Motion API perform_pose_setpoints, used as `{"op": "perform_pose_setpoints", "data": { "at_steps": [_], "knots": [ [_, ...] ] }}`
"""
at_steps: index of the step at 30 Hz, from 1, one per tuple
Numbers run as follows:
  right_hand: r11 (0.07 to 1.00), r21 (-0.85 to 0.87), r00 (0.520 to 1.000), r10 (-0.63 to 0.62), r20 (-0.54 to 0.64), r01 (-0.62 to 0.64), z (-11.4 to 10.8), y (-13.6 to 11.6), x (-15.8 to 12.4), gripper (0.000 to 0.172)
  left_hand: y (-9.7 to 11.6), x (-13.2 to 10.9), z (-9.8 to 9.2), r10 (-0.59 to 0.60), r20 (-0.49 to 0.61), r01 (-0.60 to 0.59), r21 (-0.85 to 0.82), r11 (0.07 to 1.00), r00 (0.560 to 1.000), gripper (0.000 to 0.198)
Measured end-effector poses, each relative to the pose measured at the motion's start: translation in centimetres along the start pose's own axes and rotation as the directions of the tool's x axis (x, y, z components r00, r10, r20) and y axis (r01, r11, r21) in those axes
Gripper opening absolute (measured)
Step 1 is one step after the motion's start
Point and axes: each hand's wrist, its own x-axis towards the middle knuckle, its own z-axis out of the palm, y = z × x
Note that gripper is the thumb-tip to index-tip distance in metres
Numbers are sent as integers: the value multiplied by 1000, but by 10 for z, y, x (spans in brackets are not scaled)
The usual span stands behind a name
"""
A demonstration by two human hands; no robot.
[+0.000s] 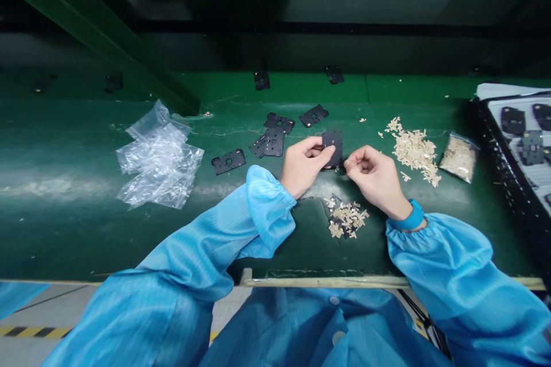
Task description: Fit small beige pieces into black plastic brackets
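Left hand [305, 166] pinches black plate [333, 144]; right hand [371, 179] curled just beside, fingertips together; more plates [269, 143] lie far left, beige scraps [414, 150] right.

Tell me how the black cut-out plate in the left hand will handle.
The black cut-out plate is probably stiff: it stays flat, unbowed, pinched at one edge by the left hand. Being thin, it likely weighs little. It seems unlikely to roll, since similar plates lie flat on the green bench.
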Motion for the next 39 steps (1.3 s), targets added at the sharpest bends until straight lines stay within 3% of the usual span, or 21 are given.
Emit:
{"op": "perform_pose_setpoints", "data": {
  "at_steps": [10,31,39],
  "knots": [
    [992,84,996,95,1,-94,0,-2,3,10,0,0,-2,31,7,-31,20,999,999,19],
    [988,107,994,112,18,-113,-2,-5,4,13,2,-1,-1,40,34,-40,3,999,999,20],
    [947,269,978,133,163,-174,-9,-12,2,23,3,-3,-6,-6,83,11,-62,998,997,30]
  ]
}}
